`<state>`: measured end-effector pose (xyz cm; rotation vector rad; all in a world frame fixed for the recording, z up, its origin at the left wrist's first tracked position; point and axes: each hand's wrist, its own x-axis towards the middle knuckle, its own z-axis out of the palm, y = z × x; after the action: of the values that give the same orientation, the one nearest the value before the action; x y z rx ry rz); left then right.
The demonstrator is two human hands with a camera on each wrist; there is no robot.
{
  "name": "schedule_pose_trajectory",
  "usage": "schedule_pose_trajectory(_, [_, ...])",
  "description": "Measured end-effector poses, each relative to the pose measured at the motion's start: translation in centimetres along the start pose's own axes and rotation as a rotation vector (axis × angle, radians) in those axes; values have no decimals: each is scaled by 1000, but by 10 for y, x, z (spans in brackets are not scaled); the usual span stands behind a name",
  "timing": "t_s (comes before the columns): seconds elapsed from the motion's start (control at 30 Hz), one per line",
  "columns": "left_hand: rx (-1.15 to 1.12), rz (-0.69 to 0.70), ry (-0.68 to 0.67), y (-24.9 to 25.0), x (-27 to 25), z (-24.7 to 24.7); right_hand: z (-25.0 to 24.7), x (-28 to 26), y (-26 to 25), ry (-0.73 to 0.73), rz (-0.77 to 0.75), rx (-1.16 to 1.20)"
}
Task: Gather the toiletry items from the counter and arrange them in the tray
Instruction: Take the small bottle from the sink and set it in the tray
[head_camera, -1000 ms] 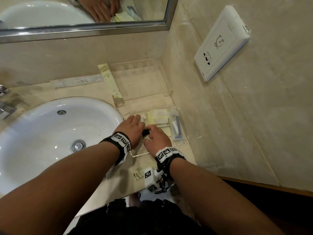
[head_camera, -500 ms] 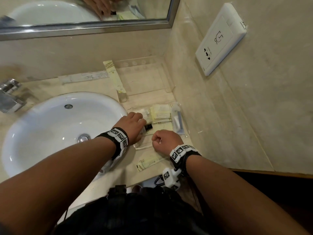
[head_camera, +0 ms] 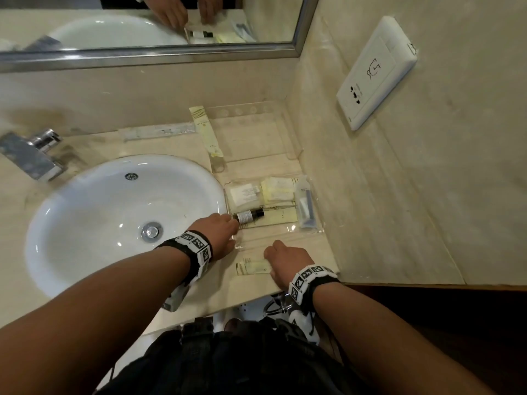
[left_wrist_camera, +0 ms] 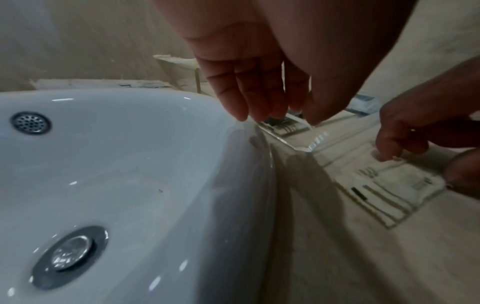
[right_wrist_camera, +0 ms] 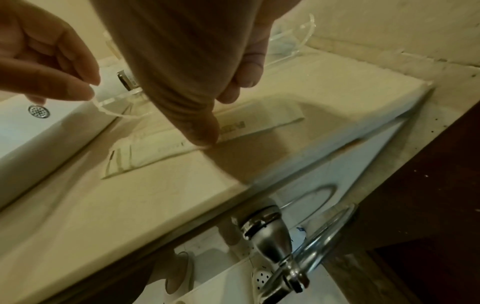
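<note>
A clear acrylic tray (head_camera: 309,236) sits right of the basin, holding a small dark bottle (head_camera: 249,216), white and yellow packets (head_camera: 278,189) and a bagged toothbrush kit (head_camera: 305,206). My left hand (head_camera: 232,223) hovers at the tray's front-left corner, its fingers (left_wrist_camera: 259,111) straight with the tips on the rim beside the bottle. In front of the tray, a pale flat packet (head_camera: 252,266) lies on the counter. My right hand (head_camera: 271,262) pinches this packet (right_wrist_camera: 259,121) between the thumb at its near edge and the fingers at its far edge.
The white basin (head_camera: 114,223) and chrome tap (head_camera: 31,155) fill the left. A second clear tray (head_camera: 253,135) stands in the back corner, with a long packet (head_camera: 206,132) beside it. A wall socket (head_camera: 376,72) is at right. A chrome ring (right_wrist_camera: 311,236) hangs under the counter edge.
My right hand drew back out of the tray onto the packet at the counter's front. My left hand slid off the tray to its corner, uncovering the bottle.
</note>
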<state>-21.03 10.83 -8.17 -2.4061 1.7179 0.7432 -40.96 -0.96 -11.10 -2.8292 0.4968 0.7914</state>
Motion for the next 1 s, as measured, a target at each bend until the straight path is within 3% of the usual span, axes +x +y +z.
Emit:
schedule_pose_trajectory(0.27, [-31,-18,12,7,-8,2,-8,-5,-1,44,-32,124])
schedule_pose_trajectory(0.4, [-79,-74,20,5,-10,1,-27,-3,1,161,-72,210])
schedule_pose_trajectory(0.57, [-140,-191,89,1,-11,-3,-57,17,15,273,-30,130])
schedule_pose_trajectory(0.83, [-148,-192,125,5,-15,5,-51,46,27,153,7,5])
schedule_pose_trajectory(1.0, [-81,-51,86,11,-16,7,-48,55,18,157,64,6])
